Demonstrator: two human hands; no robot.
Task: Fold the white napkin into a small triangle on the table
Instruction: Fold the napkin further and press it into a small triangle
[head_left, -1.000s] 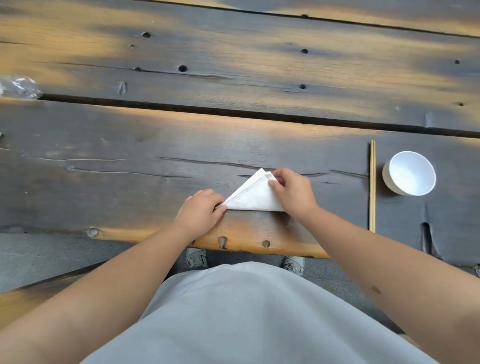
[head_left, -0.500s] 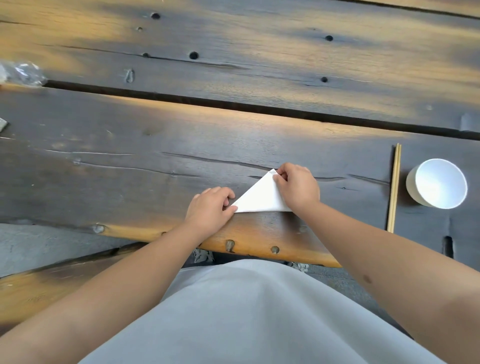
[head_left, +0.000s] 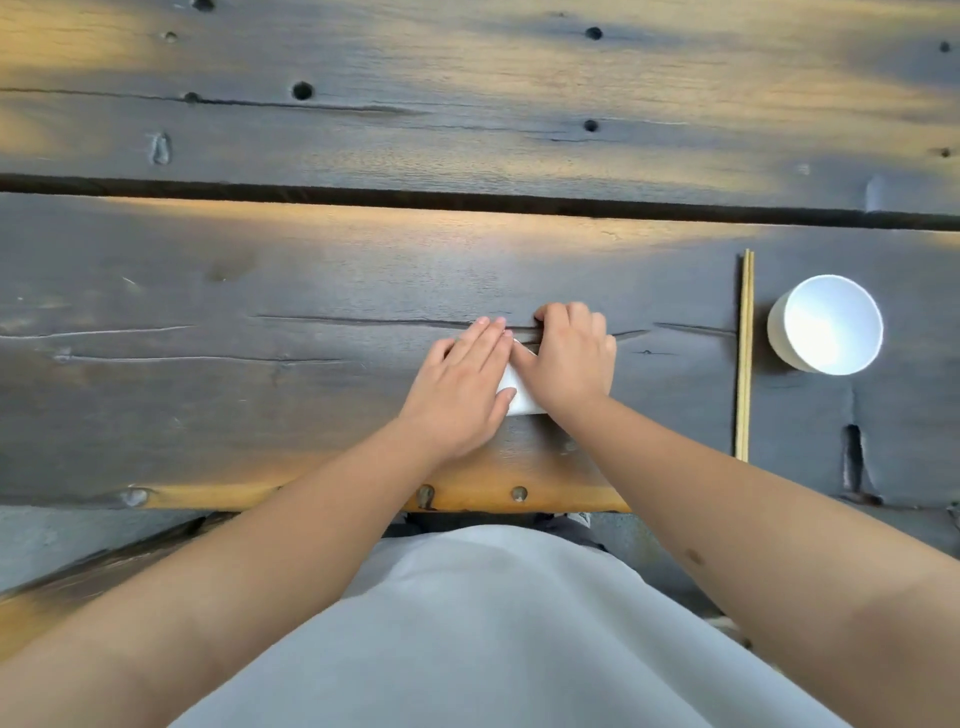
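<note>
The fingers (head_left: 485, 340) of the left hand (head_left: 460, 395) are stretched out flat and close together, and they press down on the white napkin (head_left: 519, 397), near the centre of the frame. Only a small white part of the napkin shows between the two hands (its folded shape cannot be judged, because the hands cover most of it). It lies on the dark wooden table (head_left: 260, 291), close to the near edge. Just to the right, the right hand (head_left: 569, 364) rests on the same napkin with its fingers (head_left: 566, 314) curled downward, the knuckles raised; whether they pinch a layer of the paper I cannot tell. The two hands touch each other above the napkin. Further right, well apart from the hands, a pair of wooden chopsticks (head_left: 745, 358) lies straight, pointing toward the top of the frame. Beside them, at the right side, stands a white cup (head_left: 828, 325), open side up.
</note>
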